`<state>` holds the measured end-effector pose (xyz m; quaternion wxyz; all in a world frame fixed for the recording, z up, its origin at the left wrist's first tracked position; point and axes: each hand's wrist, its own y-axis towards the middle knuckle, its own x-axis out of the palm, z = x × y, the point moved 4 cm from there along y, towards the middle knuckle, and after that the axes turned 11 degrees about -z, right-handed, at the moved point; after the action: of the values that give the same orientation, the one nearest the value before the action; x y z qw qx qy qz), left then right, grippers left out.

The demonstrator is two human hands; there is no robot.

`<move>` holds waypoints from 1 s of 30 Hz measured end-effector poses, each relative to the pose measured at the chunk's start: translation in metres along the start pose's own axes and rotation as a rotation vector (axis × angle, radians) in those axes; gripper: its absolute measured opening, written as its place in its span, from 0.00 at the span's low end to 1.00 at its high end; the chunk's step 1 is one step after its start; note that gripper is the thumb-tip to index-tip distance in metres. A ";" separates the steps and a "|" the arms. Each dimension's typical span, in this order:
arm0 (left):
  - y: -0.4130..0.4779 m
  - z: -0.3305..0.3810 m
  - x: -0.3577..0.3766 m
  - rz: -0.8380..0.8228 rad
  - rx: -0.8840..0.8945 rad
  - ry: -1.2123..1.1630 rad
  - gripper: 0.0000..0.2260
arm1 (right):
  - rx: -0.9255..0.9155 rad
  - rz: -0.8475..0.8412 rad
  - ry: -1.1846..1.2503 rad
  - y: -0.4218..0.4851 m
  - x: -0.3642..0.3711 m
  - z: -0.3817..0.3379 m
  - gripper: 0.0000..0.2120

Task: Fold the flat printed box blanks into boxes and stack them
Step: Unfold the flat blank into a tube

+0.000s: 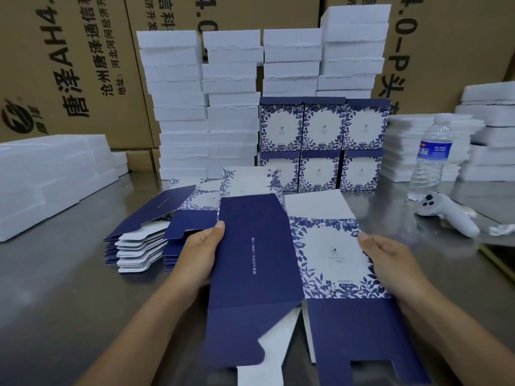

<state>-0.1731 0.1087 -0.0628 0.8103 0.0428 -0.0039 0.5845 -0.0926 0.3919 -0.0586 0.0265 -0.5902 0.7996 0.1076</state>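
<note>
box blank nearest you, bottom flaps unfolded, held over the steel table | your left hand and right hand are apart, each pinching a side edge, thumbs on top, likely to squeeze it open | pile of flat blanks just left | folded boxes stacked behind

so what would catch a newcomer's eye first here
The navy and floral box blank in the centre foreground, gripped at its side edges by the left hand and right hand. Behind it six folded boxes stand in two rows of three, before tall stacks of white slabs. A pile of flat blanks lies left of the hands.
</note>
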 end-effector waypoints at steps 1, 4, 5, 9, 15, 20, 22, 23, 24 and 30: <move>-0.001 0.001 -0.001 0.004 0.010 0.016 0.17 | 0.003 -0.014 0.013 -0.001 0.001 0.000 0.15; -0.003 0.003 -0.001 0.007 0.017 0.052 0.17 | 0.035 -0.019 0.091 -0.002 0.005 -0.002 0.15; -0.003 0.004 -0.002 0.006 0.013 0.057 0.17 | 0.039 -0.001 0.102 -0.002 0.004 -0.002 0.16; -0.004 0.002 0.002 -0.024 -0.025 0.085 0.18 | 0.031 0.037 0.003 -0.001 -0.001 -0.002 0.20; -0.004 0.004 0.005 0.017 -0.028 0.067 0.20 | 0.015 0.039 -0.047 -0.001 -0.003 -0.003 0.17; -0.007 0.007 0.002 0.058 -0.060 0.112 0.19 | 0.059 -0.013 0.056 -0.004 0.001 -0.005 0.15; -0.010 0.009 0.001 0.061 -0.068 0.115 0.18 | 0.083 0.002 0.103 -0.004 0.000 -0.007 0.15; -0.010 0.009 0.002 0.057 -0.063 0.108 0.17 | 0.088 0.015 0.114 -0.004 -0.001 -0.007 0.15; -0.011 0.010 0.003 0.047 -0.059 0.104 0.17 | 0.089 0.025 0.115 -0.004 -0.002 -0.007 0.16; -0.018 0.015 0.009 0.017 -0.032 0.010 0.16 | 0.095 0.052 0.013 -0.003 -0.003 -0.006 0.14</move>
<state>-0.1529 0.1104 -0.0480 0.8059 0.0268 -0.0096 0.5913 -0.0887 0.3926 -0.0530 0.0464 -0.5681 0.8190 0.0661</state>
